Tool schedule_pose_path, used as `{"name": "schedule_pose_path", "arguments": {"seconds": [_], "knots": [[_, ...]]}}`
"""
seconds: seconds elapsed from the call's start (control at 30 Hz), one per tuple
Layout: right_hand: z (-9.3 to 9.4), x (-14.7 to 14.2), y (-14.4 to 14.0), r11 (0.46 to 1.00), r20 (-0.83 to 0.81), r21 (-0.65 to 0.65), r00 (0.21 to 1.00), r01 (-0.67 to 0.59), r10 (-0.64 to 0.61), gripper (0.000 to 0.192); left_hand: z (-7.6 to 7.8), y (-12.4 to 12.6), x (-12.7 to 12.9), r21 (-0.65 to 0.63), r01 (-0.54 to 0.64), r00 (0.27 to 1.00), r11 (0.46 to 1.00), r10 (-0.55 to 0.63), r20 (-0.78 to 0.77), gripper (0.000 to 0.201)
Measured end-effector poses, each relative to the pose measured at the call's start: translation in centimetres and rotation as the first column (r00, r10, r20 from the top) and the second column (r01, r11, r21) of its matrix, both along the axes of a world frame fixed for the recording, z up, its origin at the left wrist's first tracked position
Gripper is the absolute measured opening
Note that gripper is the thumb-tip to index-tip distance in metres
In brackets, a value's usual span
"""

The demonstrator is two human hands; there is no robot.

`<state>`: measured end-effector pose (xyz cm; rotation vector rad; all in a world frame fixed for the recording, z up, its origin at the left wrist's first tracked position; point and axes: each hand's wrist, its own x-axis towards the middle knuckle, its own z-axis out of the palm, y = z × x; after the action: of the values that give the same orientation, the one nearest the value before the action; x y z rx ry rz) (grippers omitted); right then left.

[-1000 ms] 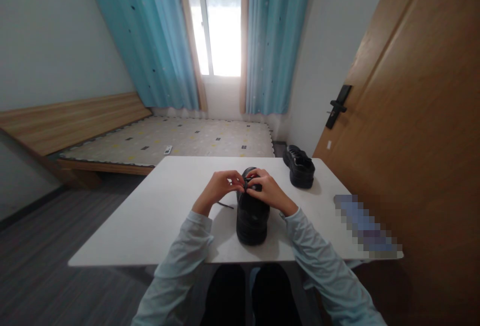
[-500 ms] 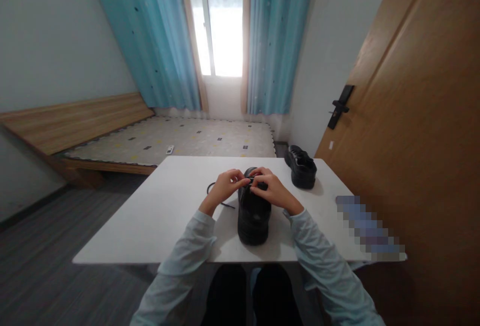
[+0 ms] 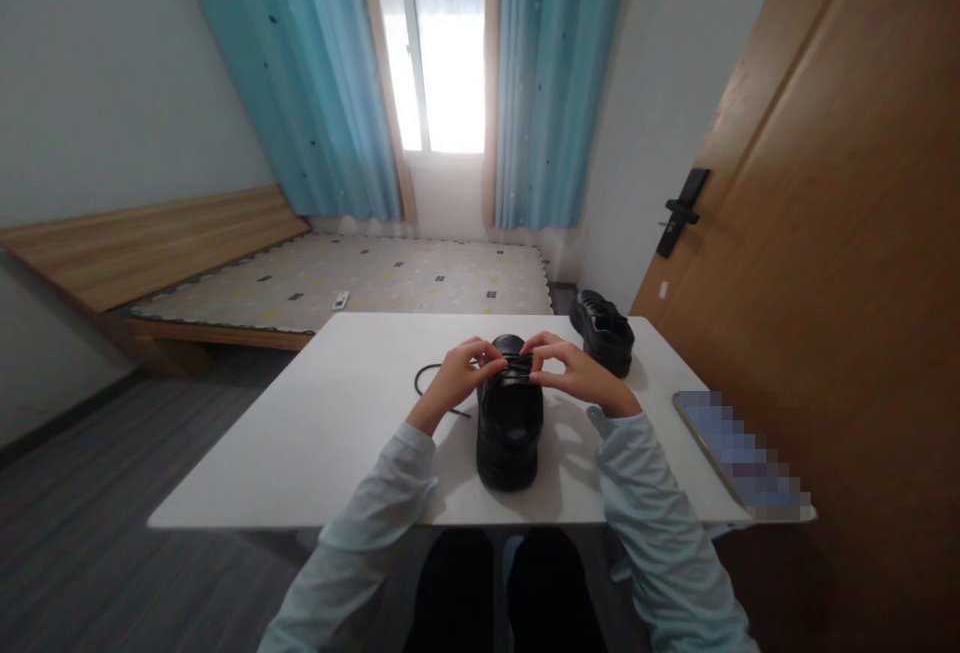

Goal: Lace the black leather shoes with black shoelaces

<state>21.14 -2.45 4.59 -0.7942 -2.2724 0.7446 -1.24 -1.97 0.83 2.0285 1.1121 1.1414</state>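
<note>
A black chunky shoe [image 3: 510, 423] stands on the white table [image 3: 337, 433], heel toward me. My left hand [image 3: 459, 379] pinches its black shoelace [image 3: 429, 378] at the left side of the lacing, and the lace loops out onto the table to the left. My right hand [image 3: 576, 371] pinches the lace at the right side of the lacing. Both hands sit at the top of the shoe, fingers touching the lace.
A second black shoe [image 3: 602, 331] rests at the far right of the table. A flat blurred object [image 3: 739, 453] lies near the right edge. A wooden door [image 3: 840, 233] is close on the right; a bed [image 3: 337, 278] and a curtained window [image 3: 442, 43] are beyond.
My right hand has shifted from over the shoe's tongue out to the right. The lace loop on the table at the left has come into view.
</note>
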Motion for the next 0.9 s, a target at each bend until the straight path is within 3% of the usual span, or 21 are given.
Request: {"name": "schedule_pose_path", "arguments": {"seconds": [0.23,0.47,0.67,0.73,0.8,0.9], "knots": [[0.0,0.1,-0.1,0.999,-0.027,-0.040,1.000,-0.004,0.003,0.019,0.4,-0.2,-0.4,-0.021,0.087,0.995,0.996,-0.086,0.050,0.023],[0.1,0.5,-0.1,0.992,-0.078,-0.117,0.997,-0.037,0.028,0.019,0.4,-0.2,-0.8,0.042,0.048,0.998,0.998,-0.047,-0.028,0.023],[0.6,0.9,-0.3,0.975,-0.105,-0.222,0.994,-0.020,-0.004,0.017,0.5,0.0,-1.0,0.019,0.037,0.983,0.999,-0.033,-0.181,0.022],[0.7,0.9,-0.3,0.969,-0.091,-0.244,0.996,-0.019,-0.003,0.016,0.5,0.2,-1.2,0.019,-0.020,0.974,1.000,0.024,-0.224,0.028],[0.6,0.9,-0.3,0.968,-0.065,-0.250,0.998,-0.016,0.000,0.015,0.2,0.5,-1.7,0.049,-0.149,0.945,0.988,0.157,-0.287,0.032],[0.4,0.9,-0.1,0.966,-0.018,-0.257,1.000,-0.017,0.013,0.013,-0.6,0.7,-2.5,0.092,-0.380,0.790,0.920,0.375,-0.486,0.026]]}}
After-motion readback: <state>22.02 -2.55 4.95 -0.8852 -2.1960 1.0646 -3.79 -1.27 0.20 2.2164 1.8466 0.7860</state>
